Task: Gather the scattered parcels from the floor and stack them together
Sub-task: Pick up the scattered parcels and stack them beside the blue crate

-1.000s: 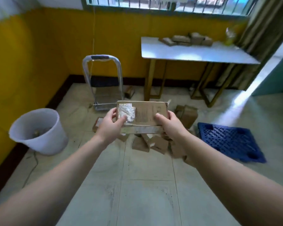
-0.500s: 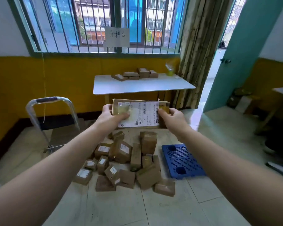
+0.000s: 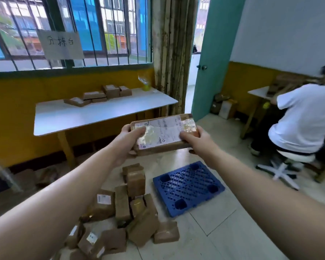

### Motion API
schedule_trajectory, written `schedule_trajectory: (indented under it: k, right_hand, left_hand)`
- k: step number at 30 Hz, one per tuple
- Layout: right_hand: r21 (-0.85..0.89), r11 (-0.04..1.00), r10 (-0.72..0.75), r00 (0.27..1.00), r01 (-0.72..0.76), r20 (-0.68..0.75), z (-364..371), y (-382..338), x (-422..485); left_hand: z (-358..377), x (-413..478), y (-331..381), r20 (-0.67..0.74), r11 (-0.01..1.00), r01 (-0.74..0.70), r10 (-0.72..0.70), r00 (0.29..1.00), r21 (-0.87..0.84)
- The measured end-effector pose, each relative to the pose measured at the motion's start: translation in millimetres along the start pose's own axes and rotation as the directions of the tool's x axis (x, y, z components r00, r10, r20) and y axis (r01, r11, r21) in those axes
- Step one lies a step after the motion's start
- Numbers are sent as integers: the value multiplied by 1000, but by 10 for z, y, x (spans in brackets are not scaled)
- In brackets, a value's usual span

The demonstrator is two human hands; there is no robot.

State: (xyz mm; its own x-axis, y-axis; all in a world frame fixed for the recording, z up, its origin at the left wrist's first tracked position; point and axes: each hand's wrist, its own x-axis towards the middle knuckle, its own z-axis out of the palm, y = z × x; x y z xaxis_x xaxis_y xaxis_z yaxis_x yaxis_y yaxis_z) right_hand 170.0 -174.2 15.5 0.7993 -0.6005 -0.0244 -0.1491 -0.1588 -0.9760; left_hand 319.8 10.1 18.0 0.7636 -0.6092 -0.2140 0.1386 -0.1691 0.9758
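Above the floor pile, flat brown cardboard parcel with white label (image 3: 163,132) is held level, label up. The left hand (image 3: 129,140) grasps its left end and the right hand (image 3: 199,141) its right end, thumbs on top — probably for a steady carry. Scattered brown cardboard parcels (image 3: 135,209) lie along the left edge of the blue perforated plastic pallet (image 3: 188,186). The white table (image 3: 101,115) carries a few brown boxes (image 3: 101,95) near its far edge — possibly the stack.

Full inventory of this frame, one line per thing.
held parcel: 1, brown, white label, mid-frame
floor parcels: over ten, brown, piled on floor
table: 1, white top, under window
table parcels: about five, brown, table's far side
pallet: 1, blue, floor right of pile
sign: 1, white, on window bars
seated person: 1, white shirt, far right
left hand: 1, grips held parcel's left end
right hand: 1, grips held parcel's right end
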Motion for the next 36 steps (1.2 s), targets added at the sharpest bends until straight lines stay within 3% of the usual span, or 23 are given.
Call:
schedule_trajectory:
  k: [4,8,12,16,19,25,30,36]
  right_hand:
    - [-7,1000,23,986,-25,-167,-412,129,252]
    - [73,993,-59,933,91,-355,-782,189,589]
    - [159,982,-65,977,98,-202,-978,275,904]
    - [136,988,-55,994,68,-99,-1360,339,1227]
    - [127,992,-13,1000,15,-17,-1586,394,1492]
    - [63,998,-28,989,20,142,-1405,519,2096]
    - [17,999,31,972,-36,234,-1116,552,2736]
    - [-196,973,173,948,-122,269,-945,654,3495]
  left_hand:
    - [453,384,67,93,994,51,-60,994,94]
    - [1020,795,93,196,996,44,-59,979,77]
    - [1698,1143,142,247,1000,-6,11,969,-20]
    - [2145,1477,211,286,995,3,-31,958,97]
    - [2258,1668,224,222,991,17,-46,974,130]
    - [2118,2089,251,53,998,48,-50,997,51]
    - [1720,2618,166,51,994,111,-112,992,14]
    - [1500,3428,62,87,982,187,-186,979,-3]
